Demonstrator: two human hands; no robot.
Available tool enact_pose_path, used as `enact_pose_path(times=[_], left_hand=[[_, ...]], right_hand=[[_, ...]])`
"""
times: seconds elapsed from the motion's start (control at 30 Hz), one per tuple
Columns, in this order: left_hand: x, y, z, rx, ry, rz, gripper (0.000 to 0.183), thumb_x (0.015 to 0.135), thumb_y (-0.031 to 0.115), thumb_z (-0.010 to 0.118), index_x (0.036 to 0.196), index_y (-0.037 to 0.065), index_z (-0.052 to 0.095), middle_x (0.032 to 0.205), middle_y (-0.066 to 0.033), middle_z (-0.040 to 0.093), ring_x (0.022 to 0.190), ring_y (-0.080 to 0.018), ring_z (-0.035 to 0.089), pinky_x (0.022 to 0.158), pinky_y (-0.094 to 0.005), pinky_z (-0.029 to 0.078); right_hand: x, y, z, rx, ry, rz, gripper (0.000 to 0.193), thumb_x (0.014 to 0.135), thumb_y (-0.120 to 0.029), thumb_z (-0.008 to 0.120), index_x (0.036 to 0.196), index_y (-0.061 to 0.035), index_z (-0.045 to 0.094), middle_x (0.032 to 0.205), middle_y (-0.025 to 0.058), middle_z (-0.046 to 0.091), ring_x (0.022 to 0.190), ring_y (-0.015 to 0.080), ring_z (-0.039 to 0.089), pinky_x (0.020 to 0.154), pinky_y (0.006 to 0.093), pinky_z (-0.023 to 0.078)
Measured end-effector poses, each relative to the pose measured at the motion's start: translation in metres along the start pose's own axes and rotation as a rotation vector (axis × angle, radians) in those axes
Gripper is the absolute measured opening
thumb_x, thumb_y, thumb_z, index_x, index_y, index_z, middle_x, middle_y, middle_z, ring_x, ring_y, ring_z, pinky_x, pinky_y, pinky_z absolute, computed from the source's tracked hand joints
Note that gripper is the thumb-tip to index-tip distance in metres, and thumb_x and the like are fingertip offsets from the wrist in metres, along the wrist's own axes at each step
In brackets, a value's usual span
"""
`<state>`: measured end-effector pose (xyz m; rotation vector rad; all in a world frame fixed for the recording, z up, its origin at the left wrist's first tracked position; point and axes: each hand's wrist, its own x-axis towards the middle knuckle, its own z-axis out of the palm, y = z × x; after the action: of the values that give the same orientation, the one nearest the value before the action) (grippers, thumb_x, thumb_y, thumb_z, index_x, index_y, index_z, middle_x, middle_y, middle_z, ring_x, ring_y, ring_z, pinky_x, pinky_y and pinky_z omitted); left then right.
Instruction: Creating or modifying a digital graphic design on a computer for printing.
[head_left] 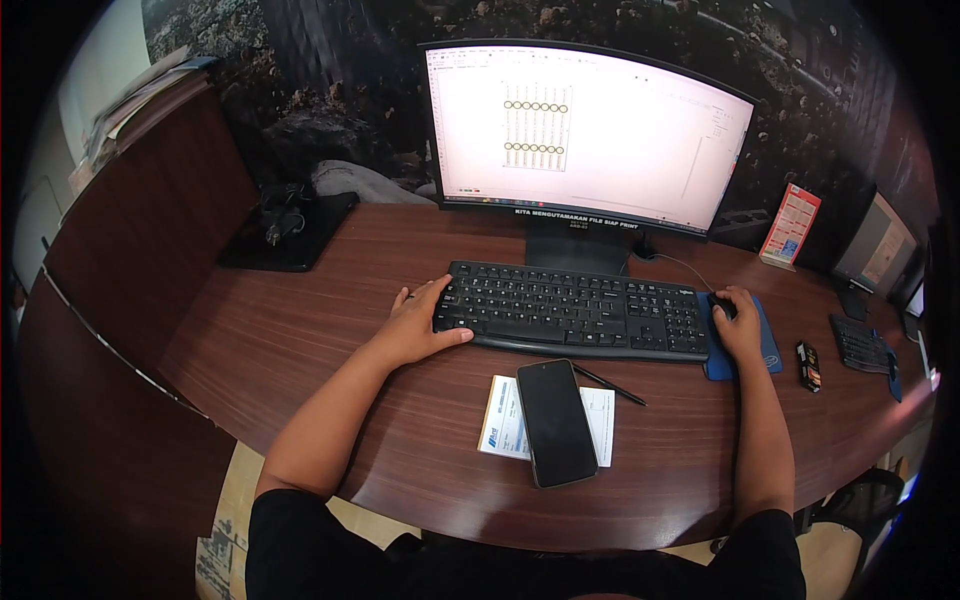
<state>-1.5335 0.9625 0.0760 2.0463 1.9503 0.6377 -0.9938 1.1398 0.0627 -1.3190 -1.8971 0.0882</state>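
Observation:
My left hand (418, 322) rests on the left end of a black keyboard (575, 312), fingers spread over the keys, thumb along its front edge. My right hand (740, 322) lies closed over a black mouse (722, 303) on a blue mouse pad (770, 352) at the keyboard's right end. Behind the keyboard stands a curved monitor (585, 135) showing a mostly white drawing page with two rows of small circles.
A black phone (556, 422) lies face up on a white paper slip (505, 420) near the front desk edge, a black pen (612, 384) beside it. A black tray (290, 232) with cables sits back left. At the right are a small card stand (791, 226), a second keyboard (862, 345) and a small dark box (808, 366).

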Motion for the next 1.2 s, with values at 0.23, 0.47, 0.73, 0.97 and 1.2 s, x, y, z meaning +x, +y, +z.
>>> enact_pose_path(times=[0.23,0.47,0.73,0.97,1.2], left_hand=[[0.000,0.000,0.000,-0.001,0.000,0.003,0.107,0.081,0.064,0.074,0.156,0.002,0.029,0.155,-0.0270,0.040,0.148,-0.0384,0.033,0.123,-0.0569,0.012],[0.000,0.000,0.000,-0.005,-0.001,0.000,0.107,0.080,0.064,0.074,0.155,0.002,0.030,0.155,-0.0271,0.040,0.148,-0.0385,0.033,0.123,-0.0571,0.012],[-0.002,-0.001,-0.001,0.002,0.001,-0.009,0.108,0.080,0.065,0.074,0.156,0.001,0.030,0.155,-0.0270,0.040,0.148,-0.0386,0.034,0.123,-0.0572,0.013],[0.000,0.001,-0.001,-0.001,-0.004,-0.003,0.107,0.080,0.064,0.074,0.155,0.001,0.030,0.155,-0.0269,0.040,0.148,-0.0383,0.033,0.123,-0.0572,0.013],[-0.001,0.000,0.000,-0.009,-0.002,-0.004,0.107,0.081,0.063,0.075,0.155,0.001,0.030,0.155,-0.0264,0.041,0.148,-0.0379,0.033,0.123,-0.0569,0.012]], right_hand=[[0.000,-0.003,-0.001,-0.004,-0.006,0.016,0.026,0.080,-0.007,0.070,0.105,-0.0007,0.071,0.126,0.0191,0.064,0.119,0.0366,0.062,0.102,0.0398,0.048],[0.000,-0.004,-0.002,-0.010,-0.011,0.007,0.027,0.080,-0.007,0.070,0.106,-0.0004,0.070,0.126,0.0193,0.064,0.120,0.0366,0.061,0.102,0.0399,0.048],[0.001,-0.022,-0.004,0.034,-0.034,0.058,0.027,0.080,-0.006,0.070,0.107,-0.0022,0.070,0.126,0.0179,0.064,0.121,0.0360,0.061,0.102,0.0400,0.047],[-0.001,-0.005,-0.002,-0.006,-0.022,-0.037,0.029,0.081,-0.005,0.071,0.110,-0.0029,0.068,0.125,0.0173,0.064,0.120,0.0363,0.061,0.102,0.0411,0.047],[-0.001,-0.007,-0.001,-0.028,0.004,-0.019,0.028,0.082,-0.006,0.072,0.109,-0.0022,0.068,0.125,0.0186,0.063,0.122,0.0374,0.059,0.103,0.0417,0.047]])
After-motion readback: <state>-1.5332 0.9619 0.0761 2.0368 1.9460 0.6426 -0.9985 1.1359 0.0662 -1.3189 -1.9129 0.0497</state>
